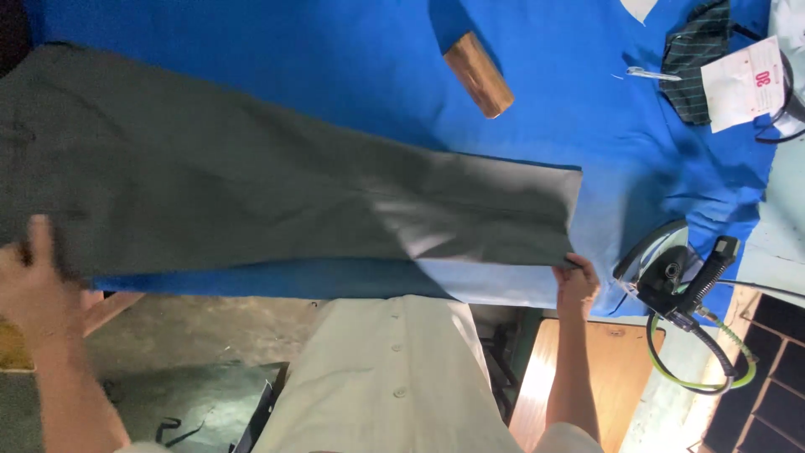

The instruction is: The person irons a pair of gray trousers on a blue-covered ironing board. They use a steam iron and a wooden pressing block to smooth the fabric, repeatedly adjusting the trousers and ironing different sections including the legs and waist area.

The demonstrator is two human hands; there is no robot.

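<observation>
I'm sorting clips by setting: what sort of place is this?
Probably a pressing or tailoring shop: grey trousers lie on a blue padded table, with a steam iron at its edge.

blue-covered table bearing grey trousers, wooden block, iron.

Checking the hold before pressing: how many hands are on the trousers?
2. The left hand holds the trousers at their wide end; the right hand pinches the hem corner. None seems hidden.

The grey trousers run off the left edge, and the left hand is motion-blurred.
</observation>
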